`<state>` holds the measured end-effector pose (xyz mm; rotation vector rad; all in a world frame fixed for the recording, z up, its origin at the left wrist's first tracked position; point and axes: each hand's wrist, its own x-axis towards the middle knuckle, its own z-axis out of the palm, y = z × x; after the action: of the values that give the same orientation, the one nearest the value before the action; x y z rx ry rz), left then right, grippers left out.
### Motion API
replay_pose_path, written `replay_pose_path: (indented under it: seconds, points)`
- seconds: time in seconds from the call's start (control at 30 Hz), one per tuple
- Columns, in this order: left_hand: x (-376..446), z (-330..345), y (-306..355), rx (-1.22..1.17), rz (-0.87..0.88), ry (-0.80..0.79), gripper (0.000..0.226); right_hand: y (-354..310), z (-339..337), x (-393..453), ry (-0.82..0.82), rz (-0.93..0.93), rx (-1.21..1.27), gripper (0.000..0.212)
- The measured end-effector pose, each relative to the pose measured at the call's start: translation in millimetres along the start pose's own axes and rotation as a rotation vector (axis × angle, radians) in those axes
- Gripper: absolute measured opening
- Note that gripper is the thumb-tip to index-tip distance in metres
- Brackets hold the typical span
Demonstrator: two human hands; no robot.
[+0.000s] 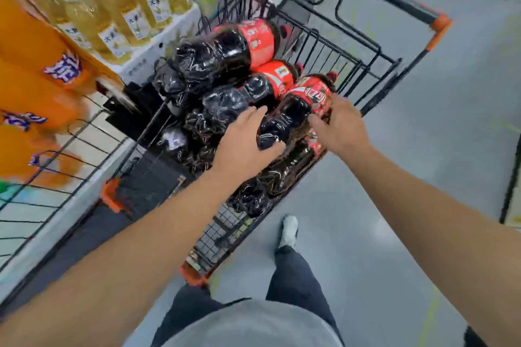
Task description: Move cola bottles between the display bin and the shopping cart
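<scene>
Both hands are gripping one dark cola bottle (pixel 293 115) with a red label, lying atop others in the black wire shopping cart (pixel 366 65): left hand (pixel 245 144) curling around its base, right hand (pixel 338 127) clasping its label.

The cola bottle (pixel 284 118) under my left hand (pixel 242 146) and right hand (pixel 338 127) is glossy clear plastic, dark inside, with a shiny red film label. The other cola bottles (pixel 225 56) gleam the same way. The shopping cart (pixel 352 65) is black-coated wire with matt orange plastic corners. Beside it stand yellow bottles (pixel 112 8) with paper-looking labels. The floor (pixel 423 177) is smooth grey with a dull sheen.
</scene>
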<state>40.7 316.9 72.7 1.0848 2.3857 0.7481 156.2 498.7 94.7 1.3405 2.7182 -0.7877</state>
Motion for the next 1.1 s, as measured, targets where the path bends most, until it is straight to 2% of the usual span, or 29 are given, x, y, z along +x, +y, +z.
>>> replay_pose_path:
  seconds: [0.07, 0.13, 0.27, 0.43, 0.6, 0.73, 0.77, 0.87, 0.9, 1.0, 1.1]
  points:
    - [3, 14, 14, 0.005, -0.075, 0.031, 0.087, 13, -3, 22, -0.010, -0.018, 0.091, 0.043]
    - [4, 25, 25, 0.028, -0.124, 0.076, 0.087, 22, -6, 39, -0.053, -0.015, 0.149, 0.047]
    - [7, 38, 29, 0.040, -0.227, 0.152, 0.089, 35, -5, 70, -0.142, 0.053, 0.247, 0.081]
    - [5, 52, 31, 0.027, -0.273, 0.225, 0.090, 46, -3, 96, -0.189, 0.094, 0.420, 0.069]
    - [2, 66, 39, -0.014, -0.362, 0.314, 0.090, 50, 3, 120, -0.299, 0.226, 0.593, 0.077]
    - [2, 73, 44, -0.058, -0.469, 0.332, 0.097, 53, 11, 141, -0.419, 0.395, 0.824, 0.107]
    - [3, 74, 47, -0.085, -0.493, 0.332, 0.100, 54, 13, 147, -0.440, 0.439, 0.897, 0.106]
    - [9, 76, 55, -0.155, -0.554, 0.388, 0.105, 52, 18, 159, -0.493, 0.505, 1.045, 0.067]
    - [11, 77, 56, -0.174, -0.569, 0.410, 0.105, 53, 21, 163, -0.529, 0.505, 1.072, 0.061]
    - [13, 80, 58, -0.194, -0.588, 0.440, 0.104, 54, 26, 167, -0.588, 0.506, 1.131, 0.070]
    - [14, 81, 59, -0.181, -0.604, 0.446, 0.102, 54, 29, 168, -0.530, 0.535, 1.155, 0.046]
